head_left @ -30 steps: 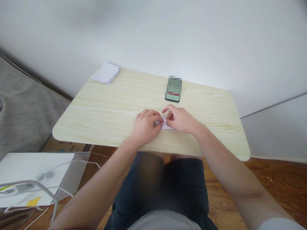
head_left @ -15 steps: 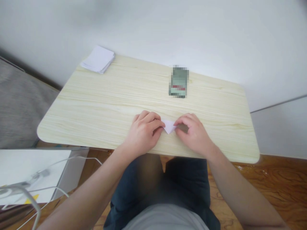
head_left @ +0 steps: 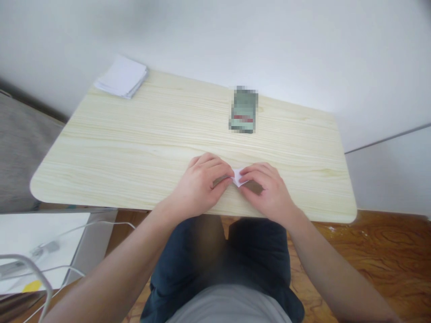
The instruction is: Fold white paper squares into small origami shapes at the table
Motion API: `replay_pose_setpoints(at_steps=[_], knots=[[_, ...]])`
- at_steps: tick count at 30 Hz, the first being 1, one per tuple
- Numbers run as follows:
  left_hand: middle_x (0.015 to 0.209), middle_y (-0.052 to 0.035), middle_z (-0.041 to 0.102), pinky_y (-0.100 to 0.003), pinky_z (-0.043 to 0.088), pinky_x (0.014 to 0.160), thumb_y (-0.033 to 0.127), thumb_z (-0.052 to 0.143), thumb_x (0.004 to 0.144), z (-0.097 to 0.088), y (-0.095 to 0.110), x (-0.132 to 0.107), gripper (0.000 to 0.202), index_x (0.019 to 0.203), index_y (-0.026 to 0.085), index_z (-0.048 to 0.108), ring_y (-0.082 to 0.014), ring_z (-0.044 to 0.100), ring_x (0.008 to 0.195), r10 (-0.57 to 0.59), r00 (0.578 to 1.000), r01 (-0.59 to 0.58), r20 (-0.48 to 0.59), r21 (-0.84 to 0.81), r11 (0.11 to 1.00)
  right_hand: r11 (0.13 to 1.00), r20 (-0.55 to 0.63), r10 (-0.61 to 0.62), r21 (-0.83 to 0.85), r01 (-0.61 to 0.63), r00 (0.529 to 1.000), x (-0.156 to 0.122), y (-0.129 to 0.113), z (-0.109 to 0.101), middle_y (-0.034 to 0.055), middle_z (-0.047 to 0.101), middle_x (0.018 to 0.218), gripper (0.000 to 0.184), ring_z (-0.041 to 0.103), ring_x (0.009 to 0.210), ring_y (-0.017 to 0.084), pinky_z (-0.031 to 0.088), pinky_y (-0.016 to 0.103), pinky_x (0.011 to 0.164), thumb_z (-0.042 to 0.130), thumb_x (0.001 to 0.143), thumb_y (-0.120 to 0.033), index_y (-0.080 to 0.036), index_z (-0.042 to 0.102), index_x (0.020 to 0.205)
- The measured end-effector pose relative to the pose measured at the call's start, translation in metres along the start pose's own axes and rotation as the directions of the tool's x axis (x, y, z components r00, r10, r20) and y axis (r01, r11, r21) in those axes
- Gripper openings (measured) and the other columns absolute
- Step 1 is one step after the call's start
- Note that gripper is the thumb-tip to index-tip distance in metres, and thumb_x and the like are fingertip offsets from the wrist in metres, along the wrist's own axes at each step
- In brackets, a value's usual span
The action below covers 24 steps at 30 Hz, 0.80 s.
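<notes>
Folded white paper [head_left: 239,177], small and with a pointed near edge, sits between the two hands at the near side of the table, a little right of the middle of the scene. The left hand [head_left: 200,186] pinches its left corner narrowly between thumb and fingertips, with the other fingers curled behind. The right hand [head_left: 271,190] holds its right part, fingers bent over the top and thumb low by the near edge, leaving a gap between thumb and palm. Whether the paper touches the wood or is slightly raised, I cannot tell. Around the hands spreads the pale wood-grain tabletop [head_left: 134,148], its corners rounded. Beyond the paper, near the far edge, lies a phone [head_left: 244,110], its screen pixelated. At the far left corner rests a stack of white paper sheets [head_left: 123,75], slightly uneven at the sides. A white wall [head_left: 235,40] rises behind. On the near left, below table height, a white box [head_left: 72,224] carries pale cables [head_left: 32,264] and a yellow patch [head_left: 32,286]; reddish-brown wood flooring [head_left: 387,255] shows on the near right.
</notes>
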<state>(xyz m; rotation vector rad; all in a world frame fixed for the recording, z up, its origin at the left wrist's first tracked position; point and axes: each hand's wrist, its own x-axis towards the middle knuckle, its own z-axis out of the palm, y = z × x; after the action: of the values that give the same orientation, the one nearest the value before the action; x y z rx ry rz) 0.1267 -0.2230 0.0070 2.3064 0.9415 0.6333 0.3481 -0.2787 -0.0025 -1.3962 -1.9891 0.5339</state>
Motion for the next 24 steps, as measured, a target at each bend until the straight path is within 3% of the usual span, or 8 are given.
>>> replay_pose_setpoints(at_steps=[5, 8, 11, 14, 18, 24], knots=[[0.100, -0.0033, 0.073, -0.034, 0.049, 0.091, 0.025, 0.061, 0.097, 0.003, 0.008, 0.000, 0.012, 0.099, 0.020, 0.072, -0.0197, 0.065, 0.097, -0.098, 0.987, 0.070, -0.125, -0.216, 0.974, 0.987, -0.135, 0.110, 0.131, -0.092, 0.985, -0.007, -0.006, 0.006, 0.0027, 0.074, 0.094, 0.005, 0.068, 0.090, 0.023, 0.053, 0.041, 0.084, 0.069, 0.093, -0.022, -0.026, 0.071, 0.096], [0.099, -0.0037, 0.072, -0.030, 0.052, 0.083, 0.022, 0.065, 0.093, 0.005, 0.010, 0.000, 0.010, 0.100, 0.019, 0.071, -0.0181, 0.066, 0.094, -0.136, 0.980, 0.085, -0.143, -0.315, 0.945, 0.976, -0.177, 0.162, 0.174, -0.131, 0.971, -0.006, -0.009, 0.007, 0.0010, 0.073, 0.089, 0.003, 0.068, 0.082, 0.020, 0.053, 0.037, 0.077, 0.070, 0.093, -0.023, -0.026, 0.072, 0.095], [0.095, -0.0040, 0.070, -0.031, 0.053, 0.085, 0.014, 0.065, 0.091, 0.009, 0.008, -0.002, 0.011, 0.096, 0.019, 0.073, -0.0177, 0.066, 0.093, -0.048, 0.982, -0.009, -0.183, -0.298, 0.954, 0.984, -0.223, 0.117, 0.160, -0.082, 0.968, -0.002, -0.010, 0.008, 0.0030, 0.071, 0.096, 0.011, 0.068, 0.092, 0.021, 0.054, 0.038, 0.083, 0.068, 0.092, -0.018, -0.026, 0.074, 0.097], [0.096, -0.0054, 0.070, -0.034, 0.053, 0.084, 0.008, 0.065, 0.087, 0.014, 0.008, -0.007, 0.018, 0.097, 0.019, 0.076, -0.0189, 0.065, 0.093, 0.081, 0.955, -0.133, -0.287, -0.167, 0.977, 0.992, -0.277, 0.094, 0.103, -0.068, 0.956, -0.002, -0.011, 0.009, 0.0044, 0.062, 0.095, 0.019, 0.064, 0.091, 0.021, 0.054, 0.039, 0.082, 0.067, 0.091, -0.015, -0.027, 0.077, 0.100], [0.094, -0.0063, 0.068, -0.034, 0.053, 0.079, 0.007, 0.068, 0.085, 0.019, 0.013, -0.014, 0.023, 0.103, 0.019, 0.077, -0.0186, 0.063, 0.088, 0.109, 0.933, -0.152, -0.343, -0.100, 0.983, 0.995, -0.254, 0.076, 0.088, -0.055, 0.964, -0.005, -0.013, 0.009, 0.0060, 0.060, 0.101, 0.019, 0.062, 0.097, 0.023, 0.053, 0.040, 0.082, 0.071, 0.088, -0.016, -0.029, 0.079, 0.098], [0.095, -0.0067, 0.067, -0.033, 0.053, 0.080, 0.014, 0.070, 0.089, 0.020, 0.018, -0.019, 0.020, 0.105, 0.021, 0.078, -0.0184, 0.063, 0.090, -0.022, 0.949, -0.057, -0.316, -0.238, 0.969, 0.956, -0.139, 0.179, 0.258, -0.139, 0.974, -0.009, -0.017, 0.009, 0.0016, 0.071, 0.087, 0.016, 0.066, 0.078, 0.018, 0.054, 0.035, 0.075, 0.067, 0.093, -0.019, -0.027, 0.077, 0.103]])
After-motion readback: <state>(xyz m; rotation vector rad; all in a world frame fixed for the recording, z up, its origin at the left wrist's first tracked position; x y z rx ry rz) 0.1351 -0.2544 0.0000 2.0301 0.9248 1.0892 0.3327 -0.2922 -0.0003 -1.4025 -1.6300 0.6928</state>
